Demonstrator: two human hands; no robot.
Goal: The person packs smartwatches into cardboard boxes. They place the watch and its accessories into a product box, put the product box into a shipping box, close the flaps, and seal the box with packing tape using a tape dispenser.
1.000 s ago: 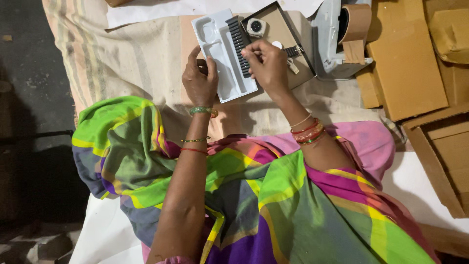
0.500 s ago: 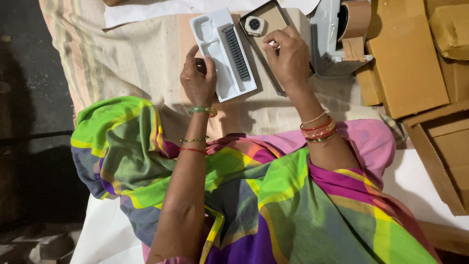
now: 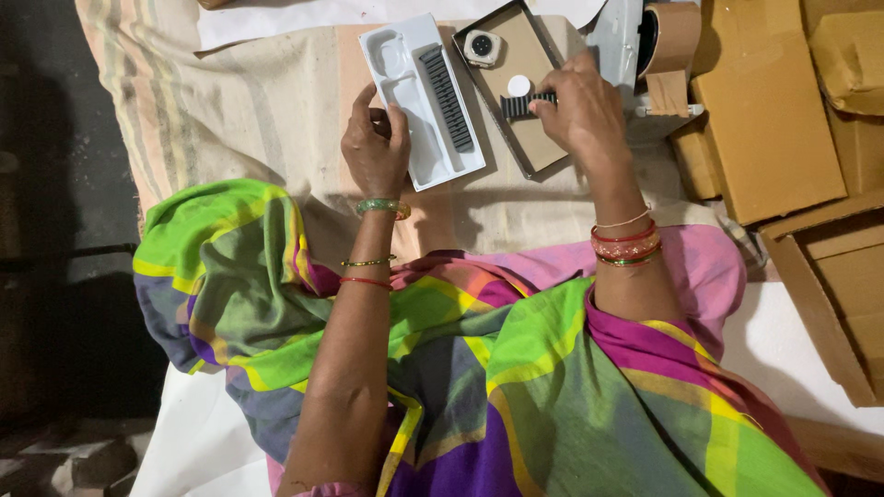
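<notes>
My left hand (image 3: 376, 140) grips the near left edge of a white moulded tray (image 3: 414, 147) lying on a striped cloth. One ribbed black strap piece (image 3: 447, 98) sits in the tray's long slot. To the right lies a flat brown box lid (image 3: 534, 147) holding a square watch body (image 3: 482, 46) and a small white disc (image 3: 519, 86). My right hand (image 3: 578, 112) rests on that lid, its fingertips pinching a second ribbed black strap piece (image 3: 520, 105).
A roll of brown tape (image 3: 670, 37) on a grey dispenser stands just beyond my right hand. Flattened cardboard boxes (image 3: 773, 110) fill the right side. A striped cloth (image 3: 239, 110) covers the work surface; a colourful garment covers my lap.
My right hand moved from the white tray rightward onto the brown lid and now pinches a black strap piece there. My left hand kept hold of the tray.
</notes>
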